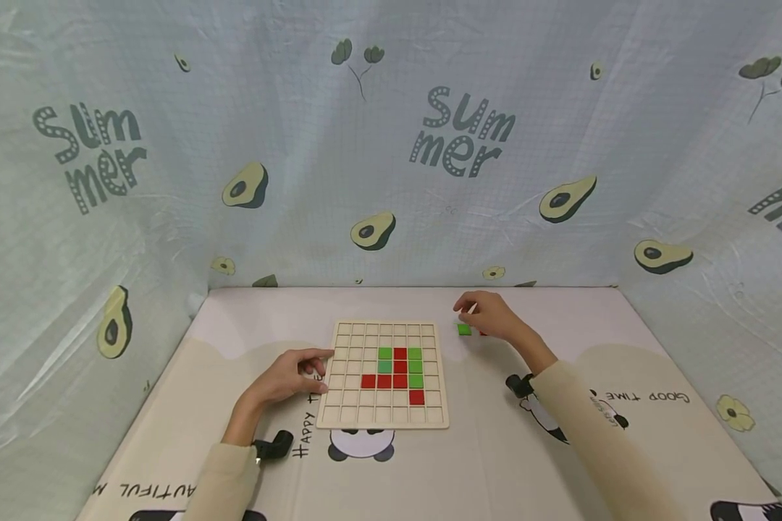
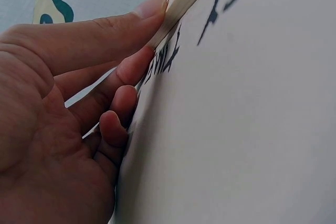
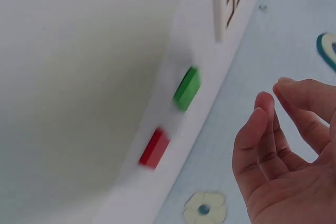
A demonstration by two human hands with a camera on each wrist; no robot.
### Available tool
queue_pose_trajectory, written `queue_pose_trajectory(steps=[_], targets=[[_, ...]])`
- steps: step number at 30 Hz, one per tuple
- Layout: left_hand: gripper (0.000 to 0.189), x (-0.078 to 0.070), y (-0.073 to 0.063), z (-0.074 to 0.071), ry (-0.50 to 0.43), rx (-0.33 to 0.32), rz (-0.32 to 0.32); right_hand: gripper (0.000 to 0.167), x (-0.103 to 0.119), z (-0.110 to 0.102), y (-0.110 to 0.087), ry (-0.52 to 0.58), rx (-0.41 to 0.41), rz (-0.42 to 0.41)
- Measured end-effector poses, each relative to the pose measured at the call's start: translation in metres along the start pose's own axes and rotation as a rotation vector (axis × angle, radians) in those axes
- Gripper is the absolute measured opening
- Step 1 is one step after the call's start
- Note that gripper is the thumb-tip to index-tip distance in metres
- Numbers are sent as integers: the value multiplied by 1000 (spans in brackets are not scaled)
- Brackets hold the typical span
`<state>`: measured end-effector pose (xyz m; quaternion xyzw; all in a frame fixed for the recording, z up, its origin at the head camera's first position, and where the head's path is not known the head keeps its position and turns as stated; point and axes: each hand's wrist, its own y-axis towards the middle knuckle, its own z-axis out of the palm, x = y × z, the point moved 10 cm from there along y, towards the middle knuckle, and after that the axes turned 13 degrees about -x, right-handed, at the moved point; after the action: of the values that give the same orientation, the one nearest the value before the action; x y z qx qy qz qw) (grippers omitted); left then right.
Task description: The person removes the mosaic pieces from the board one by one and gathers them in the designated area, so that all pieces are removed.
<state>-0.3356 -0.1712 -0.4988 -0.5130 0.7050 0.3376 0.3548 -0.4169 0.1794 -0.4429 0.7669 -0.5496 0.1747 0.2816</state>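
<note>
A pale wooden grid board [image 1: 352, 416] lies on the table, with several red tiles [image 1: 400, 367] and green tiles [image 1: 415, 367] in its squares. My left hand [image 1: 287, 378] touches the board's left edge with thumb and index finger spread apart. In the left wrist view, the thumb [image 2: 149, 9] rests against the board's side while other fingers bend loosely beneath. Beyond the board's right side, my right hand [image 1: 492, 315] hovers over a loose green tile [image 3: 187, 88] and a loose red tile [image 3: 154, 149]. No tile shows between its loosely bent fingers.
A light patterned cloth [image 1: 508, 449] covers the table. Hanging sheets with avocado prints [image 1: 373, 231] close off the back and both sides. Each wrist wears a black strapped device, such as the left one [image 1: 274, 445].
</note>
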Motion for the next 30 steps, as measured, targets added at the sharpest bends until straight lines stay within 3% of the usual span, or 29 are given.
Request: queue_pose_trajectory(steps=[12,30], targets=[[69,-1,0,-1,6,3,-8,20,68,46,0,46,81,-112],[69,-1,0,-1,5,6,4,22,142,113,-18,59,245,-258]])
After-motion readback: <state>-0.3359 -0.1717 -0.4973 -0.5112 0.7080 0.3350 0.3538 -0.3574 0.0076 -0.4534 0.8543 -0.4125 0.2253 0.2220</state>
